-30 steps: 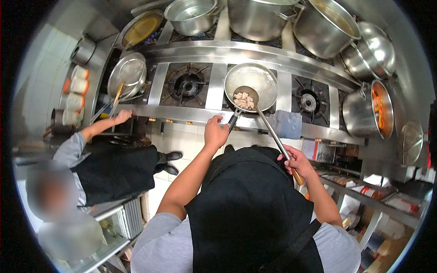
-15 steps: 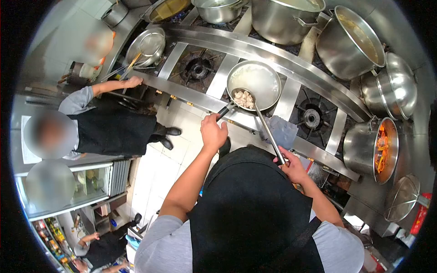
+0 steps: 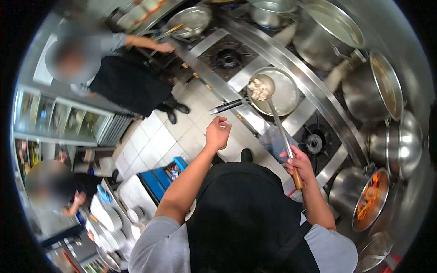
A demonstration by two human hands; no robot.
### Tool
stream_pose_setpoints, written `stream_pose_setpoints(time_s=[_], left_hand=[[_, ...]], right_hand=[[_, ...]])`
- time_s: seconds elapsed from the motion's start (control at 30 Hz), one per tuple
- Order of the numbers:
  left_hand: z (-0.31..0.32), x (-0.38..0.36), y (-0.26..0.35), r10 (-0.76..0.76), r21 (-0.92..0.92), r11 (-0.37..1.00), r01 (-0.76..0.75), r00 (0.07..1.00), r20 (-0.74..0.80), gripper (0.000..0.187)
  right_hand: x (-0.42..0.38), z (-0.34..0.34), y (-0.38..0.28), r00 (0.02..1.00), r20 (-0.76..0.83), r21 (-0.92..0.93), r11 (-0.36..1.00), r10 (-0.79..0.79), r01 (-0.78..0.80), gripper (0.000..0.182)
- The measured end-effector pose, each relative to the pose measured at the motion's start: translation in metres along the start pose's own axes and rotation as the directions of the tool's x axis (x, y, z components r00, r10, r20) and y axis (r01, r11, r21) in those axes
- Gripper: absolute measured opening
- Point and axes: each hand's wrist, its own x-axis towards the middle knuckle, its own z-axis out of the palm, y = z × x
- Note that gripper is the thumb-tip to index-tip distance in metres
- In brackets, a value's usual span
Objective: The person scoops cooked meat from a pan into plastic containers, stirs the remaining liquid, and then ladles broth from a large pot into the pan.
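My right hand (image 3: pixel 298 163) grips a long ladle (image 3: pixel 283 129) by its handle, near the wooden end. Pale chunks of food (image 3: pixel 259 90), which look like meat, fill the ladle's bowl, held over the left part of a frying pan (image 3: pixel 284 98). The pan sits on the stove with a whitish liquid in it. Its black handle (image 3: pixel 227 107) points left towards me. Just below that handle, and apart from it, is my left hand (image 3: pixel 218 133), fingers loosely bent and nothing in them. A crumpled grey cloth or plastic (image 3: pixel 275 141) lies beneath the ladle's handle.
Bare burners (image 3: pixel 228 58) flank the pan. Large steel pots (image 3: pixel 327 34) line the back and right; one pot (image 3: pixel 371 200) has orange strips. A co-worker (image 3: pixel 132 82) stands at the left near another pan (image 3: pixel 189 22). A second person (image 3: pixel 84 186) is behind, beside stacked white dishes (image 3: pixel 107 223).
My left hand has let go of the pan's handle. The ladle with its food has been lifted from the pan's bottom. My view has turned, swinging the stove to the right.
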Motion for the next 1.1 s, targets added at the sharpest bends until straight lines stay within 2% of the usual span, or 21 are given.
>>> stream_pose_setpoints(time_s=[0.07,0.1,0.13,0.2,0.23,0.27,0.33,0.37,0.47,0.53,0.6,0.63,0.7,0.77,0.9,0.93,1.0,1.1], left_hand=[[-0.015,-0.001,-0.025,-0.058,-0.141,0.989,0.046,0.995,-0.086,0.039],[-0.027,-0.003,-0.032,-0.182,-0.294,0.942,0.162,0.983,-0.04,0.05],[-0.041,-0.008,-0.041,-0.217,-0.315,0.933,0.177,0.971,-0.099,0.05],[-0.069,-0.021,-0.061,-0.346,-0.659,0.716,0.23,0.937,-0.048,0.068],[-0.085,-0.029,-0.075,-0.369,-0.746,0.625,0.231,0.929,-0.021,0.074],[-0.099,-0.044,-0.085,-0.406,-0.771,0.604,0.2,0.91,-0.083,0.074],[-0.134,-0.081,-0.101,-0.426,-0.908,0.415,0.056,0.894,-0.14,0.069],[-0.15,-0.104,-0.116,-0.425,-0.929,0.369,-0.024,0.884,-0.192,0.07],[-0.196,-0.187,-0.15,-0.485,-0.916,0.332,-0.224,0.793,-0.369,0.072],[-0.222,-0.25,-0.169,-0.544,-0.885,0.312,-0.345,0.699,-0.464,0.073],[-0.245,-0.318,-0.191,-0.602,-0.82,0.339,-0.462,0.563,-0.566,0.073],[-0.249,-0.349,-0.221,-0.603,-0.773,0.354,-0.526,0.503,-0.619,0.074],[-0.265,-0.413,-0.251,-0.638,-0.695,0.423,-0.581,0.355,-0.684,0.073],[-0.283,-0.477,-0.277,-0.664,-0.635,0.471,-0.613,0.227,-0.712,0.073],[-0.32,-0.588,-0.336,-0.7,-0.521,0.506,-0.687,0.027,-0.714,0.073],[-0.329,-0.613,-0.346,-0.698,-0.504,0.522,-0.688,-0.004,-0.716,0.077],[-0.346,-0.653,-0.378,-0.711,-0.464,0.536,-0.706,-0.081,-0.698,0.077],[-0.372,-0.709,-0.413,-0.726,-0.442,0.564,-0.697,-0.164,-0.667,0.072]], right_hand=[[-0.002,0.02,-0.02,0.999,0.009,-0.096,0.995,0.042,-0.041,0.08],[-0.002,0.031,-0.029,0.997,0.048,-0.143,0.988,0.059,-0.051,0.081],[-0.002,0.042,-0.036,0.993,0.09,-0.19,0.98,0.079,-0.06,0.081],[0.001,0.068,-0.045,0.981,0.115,-0.28,0.953,0.155,-0.118,0.081],[0.002,0.086,-0.048,0.972,0.14,-0.333,0.934,0.186,-0.131,0.081],[0.007,0.1,-0.049,0.947,0.21,-0.378,0.913,0.244,-0.152,0.082],[0.014,0.13,-0.045,0.889,0.281,-0.432,0.875,0.361,-0.218,0.083],[0.019,0.149,-0.038,0.852,0.314,-0.456,0.854,0.419,-0.251,0.084],[0.032,0.209,-0.002,0.696,0.402,-0.531,0.771,0.595,-0.353,0.085],[0.031,0.259,0.026,0.579,0.414,-0.612,0.686,0.703,-0.395,0.083],[0.032,0.304,0.067,0.432,0.439,-0.694,0.603,0.787,-0.393,0.076],[0.027,0.326,0.09,0.372,0.441,-0.723,0.569,0.817,-0.391,0.076],[0.015,0.368,0.14,0.27,0.43,-0.781,0.505,0.861,-0.368,0.076],[-0.007,0.407,0.188,0.134,0.424,-0.824,0.443,0.896,-0.353,0.075],[-0.054,0.467,0.297,-0.046,0.402,-0.856,0.358,0.915,-0.373,0.071],[-0.067,0.478,0.322,-0.057,0.393,-0.866,0.348,0.918,-0.358,0.071],[-0.093,0.505,0.367,-0.138,0.391,-0.848,0.298,0.91,-0.439,0.069],[-0.126,0.541,0.432,-0.222,0.378,-0.865,0.258,0.899,-0.431,0.066]])
